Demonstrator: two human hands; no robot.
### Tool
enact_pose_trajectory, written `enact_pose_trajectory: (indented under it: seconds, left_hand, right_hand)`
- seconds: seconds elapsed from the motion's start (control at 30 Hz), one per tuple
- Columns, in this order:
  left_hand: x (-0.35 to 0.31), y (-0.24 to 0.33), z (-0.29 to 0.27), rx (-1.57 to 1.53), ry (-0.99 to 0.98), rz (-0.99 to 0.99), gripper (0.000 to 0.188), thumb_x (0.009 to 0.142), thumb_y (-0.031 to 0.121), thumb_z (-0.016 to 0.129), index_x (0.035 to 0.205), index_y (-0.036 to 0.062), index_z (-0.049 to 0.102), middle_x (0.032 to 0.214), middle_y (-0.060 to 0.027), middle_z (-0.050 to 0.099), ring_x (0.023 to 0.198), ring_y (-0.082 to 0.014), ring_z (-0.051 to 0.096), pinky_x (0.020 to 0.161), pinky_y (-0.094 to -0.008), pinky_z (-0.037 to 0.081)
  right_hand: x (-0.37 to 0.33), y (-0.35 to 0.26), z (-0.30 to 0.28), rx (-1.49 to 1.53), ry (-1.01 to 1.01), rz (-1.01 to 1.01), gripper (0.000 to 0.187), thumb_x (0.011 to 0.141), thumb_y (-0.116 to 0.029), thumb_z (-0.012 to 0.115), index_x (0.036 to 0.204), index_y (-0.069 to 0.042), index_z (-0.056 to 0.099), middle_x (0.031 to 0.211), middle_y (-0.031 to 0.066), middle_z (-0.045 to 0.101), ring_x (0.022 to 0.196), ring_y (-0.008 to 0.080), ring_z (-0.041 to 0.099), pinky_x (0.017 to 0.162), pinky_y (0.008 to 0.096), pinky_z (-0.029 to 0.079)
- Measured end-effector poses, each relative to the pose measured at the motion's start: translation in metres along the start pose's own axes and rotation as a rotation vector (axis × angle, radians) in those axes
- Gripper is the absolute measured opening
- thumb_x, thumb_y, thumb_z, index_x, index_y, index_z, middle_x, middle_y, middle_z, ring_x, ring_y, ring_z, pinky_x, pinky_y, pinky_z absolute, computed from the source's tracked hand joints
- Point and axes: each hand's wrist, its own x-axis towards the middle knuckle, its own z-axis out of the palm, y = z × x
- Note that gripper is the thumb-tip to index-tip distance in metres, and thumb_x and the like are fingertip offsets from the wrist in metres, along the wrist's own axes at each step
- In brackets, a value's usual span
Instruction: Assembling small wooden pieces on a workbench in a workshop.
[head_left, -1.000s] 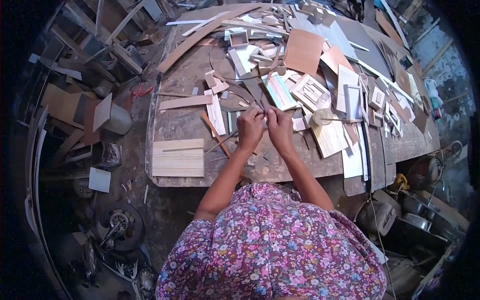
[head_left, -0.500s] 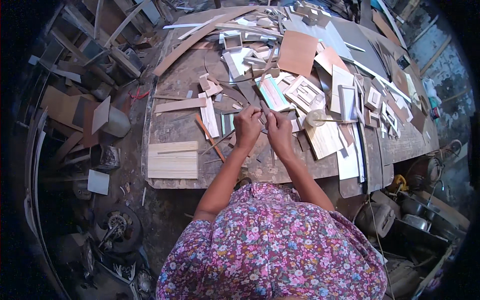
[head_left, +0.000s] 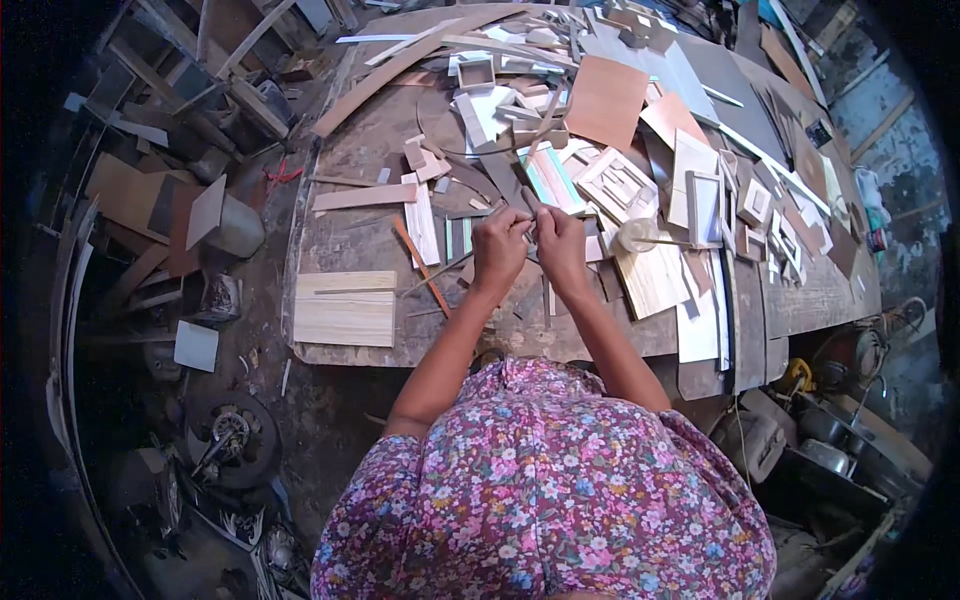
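My left hand [head_left: 499, 246] and my right hand [head_left: 560, 243] meet close together above the middle of the wooden table. Both are closed, fingertips pinched around a narrow dark strip [head_left: 529, 198] whose far end sticks out past them. The fingers hide the rest of it, and its material is unclear. Just beyond lies a wooden panel with mint-green stripes [head_left: 549, 178]. Right of my right hand stands a small round jar [head_left: 638, 236] with a stick across it. A pale wooden board [head_left: 345, 310] lies at the left front, a thin wood strip on top.
The worktable [head_left: 400, 358] carries small wooden frames [head_left: 617, 183], an open wooden box [head_left: 475, 73], a brown square sheet [head_left: 606, 100] and many offcuts. An orange-brown stick [head_left: 421, 266] lies left of my hands. Scrap boards and a wheel [head_left: 232, 435] fill the floor at left.
The view has shifted a little, so the table's front edge sits slightly higher. Both hands stay pinched together on the dark strip, with only slight finger movement.
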Motion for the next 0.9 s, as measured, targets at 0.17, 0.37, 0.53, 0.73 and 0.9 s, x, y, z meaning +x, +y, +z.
enact_pose_trajectory:
  seconds: [0.17,0.37,0.53,0.73,0.9]
  left_hand:
    - [0.003,-0.009,0.002,0.011,0.009,-0.078,0.004,0.068,0.002,0.059,0.07,-0.0007,0.057,0.064,-0.0141,0.057,0.059,-0.0299,0.056,0.054,-0.0356,0.042]
    - [0.003,-0.013,0.004,-0.025,0.028,-0.055,0.004,0.069,0.002,0.057,0.071,-0.0011,0.058,0.065,-0.0147,0.057,0.059,-0.0294,0.056,0.053,-0.0353,0.042]
    - [0.007,-0.005,0.003,-0.049,0.012,-0.075,0.003,0.069,0.001,0.056,0.071,-0.0012,0.058,0.065,-0.0143,0.057,0.058,-0.0267,0.057,0.052,-0.0336,0.042]
    - [0.011,-0.014,0.005,-0.068,0.079,-0.103,0.003,0.068,0.0,0.057,0.071,-0.001,0.059,0.063,-0.0143,0.057,0.056,-0.0258,0.056,0.052,-0.0324,0.042]
    - [0.008,-0.025,0.006,-0.286,0.009,-0.186,0.005,0.072,0.0,0.057,0.075,-0.0019,0.061,0.063,-0.0098,0.059,0.052,-0.0151,0.055,0.049,-0.027,0.043]
  right_hand:
    - [-0.009,-0.013,-0.002,0.037,-0.005,0.019,0.028,0.084,-0.018,0.043,0.08,0.006,0.058,0.06,0.0231,0.052,0.052,0.0302,0.053,0.052,0.0377,0.04]
    - [-0.006,-0.009,0.001,0.052,-0.034,0.074,0.029,0.085,-0.019,0.043,0.09,0.004,0.059,0.062,0.0207,0.056,0.055,0.0304,0.056,0.055,0.0378,0.042]
    - [-0.001,-0.008,-0.001,0.026,-0.021,0.061,0.029,0.085,-0.018,0.043,0.09,0.006,0.059,0.064,0.023,0.056,0.06,0.0328,0.058,0.055,0.0384,0.042]
    - [-0.004,-0.008,0.005,0.001,0.018,-0.004,0.029,0.085,-0.018,0.043,0.089,0.006,0.059,0.068,0.0241,0.057,0.062,0.0344,0.058,0.055,0.0394,0.043]
    - [0.012,-0.011,0.006,-0.063,-0.041,0.063,0.03,0.085,-0.019,0.043,0.09,0.006,0.059,0.075,0.0246,0.058,0.071,0.0366,0.059,0.06,0.039,0.044]
